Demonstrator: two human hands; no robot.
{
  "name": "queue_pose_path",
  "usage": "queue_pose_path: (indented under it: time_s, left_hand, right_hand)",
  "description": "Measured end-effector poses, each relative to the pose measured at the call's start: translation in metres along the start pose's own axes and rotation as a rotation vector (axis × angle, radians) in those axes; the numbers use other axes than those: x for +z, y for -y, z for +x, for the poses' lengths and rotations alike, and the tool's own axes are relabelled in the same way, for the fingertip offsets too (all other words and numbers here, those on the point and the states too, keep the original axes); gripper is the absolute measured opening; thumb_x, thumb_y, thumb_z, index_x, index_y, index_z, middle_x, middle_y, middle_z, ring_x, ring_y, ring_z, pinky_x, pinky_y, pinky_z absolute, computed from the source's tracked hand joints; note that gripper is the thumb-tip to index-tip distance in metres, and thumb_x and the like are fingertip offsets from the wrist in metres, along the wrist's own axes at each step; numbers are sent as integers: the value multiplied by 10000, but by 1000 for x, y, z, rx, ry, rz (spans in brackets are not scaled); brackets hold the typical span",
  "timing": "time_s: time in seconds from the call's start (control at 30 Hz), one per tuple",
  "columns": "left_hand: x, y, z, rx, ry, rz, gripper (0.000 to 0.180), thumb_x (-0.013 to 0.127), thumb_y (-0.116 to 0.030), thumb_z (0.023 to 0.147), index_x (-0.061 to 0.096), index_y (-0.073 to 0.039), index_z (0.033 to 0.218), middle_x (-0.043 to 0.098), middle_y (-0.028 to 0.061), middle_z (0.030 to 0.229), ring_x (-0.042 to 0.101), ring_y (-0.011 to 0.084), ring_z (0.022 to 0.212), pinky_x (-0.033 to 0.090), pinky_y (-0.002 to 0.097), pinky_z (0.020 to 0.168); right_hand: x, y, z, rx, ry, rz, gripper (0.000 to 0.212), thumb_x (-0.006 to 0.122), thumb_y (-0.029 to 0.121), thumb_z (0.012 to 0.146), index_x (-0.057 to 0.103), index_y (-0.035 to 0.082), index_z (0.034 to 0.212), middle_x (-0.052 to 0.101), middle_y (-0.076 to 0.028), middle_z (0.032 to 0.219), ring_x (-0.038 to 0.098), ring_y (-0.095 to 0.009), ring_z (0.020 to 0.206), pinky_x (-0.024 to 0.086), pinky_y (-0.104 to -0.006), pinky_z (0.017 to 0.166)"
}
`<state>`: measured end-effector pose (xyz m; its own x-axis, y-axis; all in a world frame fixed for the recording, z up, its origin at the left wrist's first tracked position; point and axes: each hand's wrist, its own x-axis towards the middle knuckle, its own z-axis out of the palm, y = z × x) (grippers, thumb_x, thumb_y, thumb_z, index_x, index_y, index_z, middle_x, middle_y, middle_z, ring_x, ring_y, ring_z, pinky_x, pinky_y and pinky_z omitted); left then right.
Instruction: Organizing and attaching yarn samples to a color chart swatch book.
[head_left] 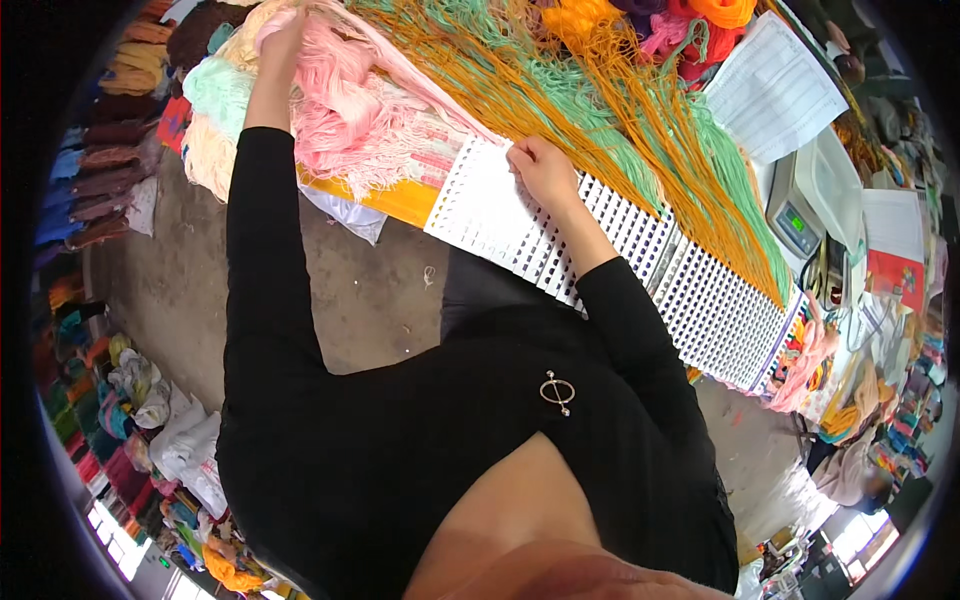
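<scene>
My left hand [280,45] reaches to the upper left edge, closed around pink yarn; its fingertips are partly hidden. A long bundle of pink yarn [420,85] runs slanting from there down to my right hand [545,172]. That hand is closed on the near end of the bundle, over a white card strip [490,205] punched with rows of holes. Under the left forearm lies a loose heap of pink yarn [340,100]. Beyond the card, mustard yarn strands [600,150] and mint green yarn strands [715,150] spread across the table, their near ends at the punched strip.
Right of the yarn stand a digital scale [797,220] with a clear tray [832,185] and a printed sheet [775,88]. Orange yarn [585,20] is piled at the far side. Coloured skeins [110,180] are stacked at left, and white plastic bags [190,455] rest below them.
</scene>
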<state>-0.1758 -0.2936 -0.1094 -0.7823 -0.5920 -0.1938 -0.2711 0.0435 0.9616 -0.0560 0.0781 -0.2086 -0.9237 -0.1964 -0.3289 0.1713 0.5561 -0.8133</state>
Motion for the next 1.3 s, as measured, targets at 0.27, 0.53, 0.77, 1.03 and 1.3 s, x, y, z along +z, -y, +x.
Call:
queue_pose_path:
  time_s: [0.27, 0.53, 0.77, 1.03, 1.3]
  left_hand:
    - [74, 38, -176, -251, 899, -296, 330, 564, -313, 843, 615, -87, 1078, 589, 13, 948, 536, 37, 691, 450, 199, 618]
    - [104, 43, -214, -594, 1042, -691, 398, 431, -272, 933, 472, 40, 1177, 596, 81, 960, 595, 104, 707, 490, 196, 531]
    - [103, 30, -212, -569, 990, -791, 400, 468, -289, 913, 487, 21, 1165, 554, 126, 1061, 603, 187, 808, 532, 304, 679]
    - [96, 26, -206, -377, 1031, -752, 403, 474, -271, 912, 504, 43, 1163, 520, 38, 651, 534, 98, 583, 525, 258, 683]
    - [97, 17, -211, -371, 906, -667, 378, 466, -290, 915, 537, -2, 1149, 520, 24, 656, 469, 52, 527, 456, 192, 527]
  right_hand:
    - [-1, 27, -18, -209, -133, 422, 169, 571, 151, 858, 602, -16, 870, 571, -7, 658, 494, -49, 567, 386, -190, 508]
    - [-5, 66, -38, -177, -23, 836, 118, 535, 108, 876, 560, -7, 865, 575, -21, 722, 531, -75, 622, 418, -205, 582]
    - [-19, 66, -45, -171, -9, 956, 134, 462, 134, 917, 533, 21, 903, 606, -60, 819, 564, -102, 671, 409, -209, 620]
    - [-25, 69, -53, -112, 17, 988, 175, 433, 177, 935, 497, 28, 870, 598, -81, 785, 566, -129, 640, 421, -221, 609]
    - [-25, 68, -54, -149, -18, 948, 185, 425, 197, 939, 476, 38, 858, 540, -49, 654, 533, -137, 551, 416, -225, 547]
